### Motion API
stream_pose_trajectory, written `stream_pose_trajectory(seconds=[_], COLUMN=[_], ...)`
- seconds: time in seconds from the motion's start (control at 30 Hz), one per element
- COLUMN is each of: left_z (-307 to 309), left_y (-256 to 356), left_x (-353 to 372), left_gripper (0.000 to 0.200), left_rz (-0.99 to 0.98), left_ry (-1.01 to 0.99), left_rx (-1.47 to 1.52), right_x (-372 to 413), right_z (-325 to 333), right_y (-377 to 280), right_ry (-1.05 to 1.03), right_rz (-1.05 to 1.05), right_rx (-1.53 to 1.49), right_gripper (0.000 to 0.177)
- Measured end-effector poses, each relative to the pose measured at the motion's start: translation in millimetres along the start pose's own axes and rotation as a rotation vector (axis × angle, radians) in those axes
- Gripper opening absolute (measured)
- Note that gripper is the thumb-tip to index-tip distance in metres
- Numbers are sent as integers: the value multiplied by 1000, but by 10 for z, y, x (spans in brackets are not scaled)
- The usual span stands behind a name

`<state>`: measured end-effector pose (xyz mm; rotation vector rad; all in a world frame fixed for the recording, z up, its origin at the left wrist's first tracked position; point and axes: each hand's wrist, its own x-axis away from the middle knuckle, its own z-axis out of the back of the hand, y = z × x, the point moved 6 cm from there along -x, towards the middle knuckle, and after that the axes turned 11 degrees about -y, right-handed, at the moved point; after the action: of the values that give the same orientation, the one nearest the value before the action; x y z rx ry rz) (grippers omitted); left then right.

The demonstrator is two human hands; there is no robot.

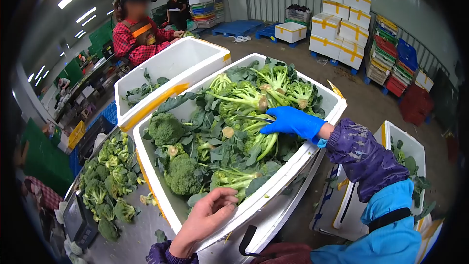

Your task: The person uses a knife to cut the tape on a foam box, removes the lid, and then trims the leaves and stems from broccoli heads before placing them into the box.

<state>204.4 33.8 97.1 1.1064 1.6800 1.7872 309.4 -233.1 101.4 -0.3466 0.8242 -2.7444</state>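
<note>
A white foam box [151, 166] in front of me is filled with broccoli heads [183, 175], cut stems and leaves. My right hand [295, 124], in a blue glove, reaches over the box's right side. It grips a knife [255, 118] whose thin blade points left across the stems; the handle is hidden in the glove. Bare and loosely curled, my left hand [210, 215] is at the box's near rim, close to a broccoli stem [237, 180]. There is a gap between its thumb and fingers, with nothing held.
Broccoli pieces [107, 181] are heaped on the metal table [141, 230] at left, beside a scale [80, 222]. Another foam box [171, 63] with some leaves adjoins mine. Behind it stands a person in a red checked shirt [141, 44]. More foam boxes [410, 151] are at right.
</note>
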Motion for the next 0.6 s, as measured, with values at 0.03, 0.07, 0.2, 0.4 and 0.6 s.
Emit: stream_pose_trajectory(seconds=[0.03,0.07,0.2,0.4,0.6], left_z=[3,-2,-18,-18,22], left_y=[3,6,19,8,-45], left_x=[2,0,4,15,-9], left_gripper=[30,31,32,32,30], left_rz=[-7,-8,-11,-59,-175], left_ry=[2,-13,-30,-66,-68], left_rx=[5,2,2,-58,-176], right_x=[28,72,286,521,1206], right_z=[31,79,177,497,1162], right_y=[-39,-120,-531,-890,-994], right_ry=[52,107,122,261,576], right_rz=[-64,-126,-193,-177,-138], right_rx=[79,158,253,225,-277], right_gripper=[53,51,52,49,40])
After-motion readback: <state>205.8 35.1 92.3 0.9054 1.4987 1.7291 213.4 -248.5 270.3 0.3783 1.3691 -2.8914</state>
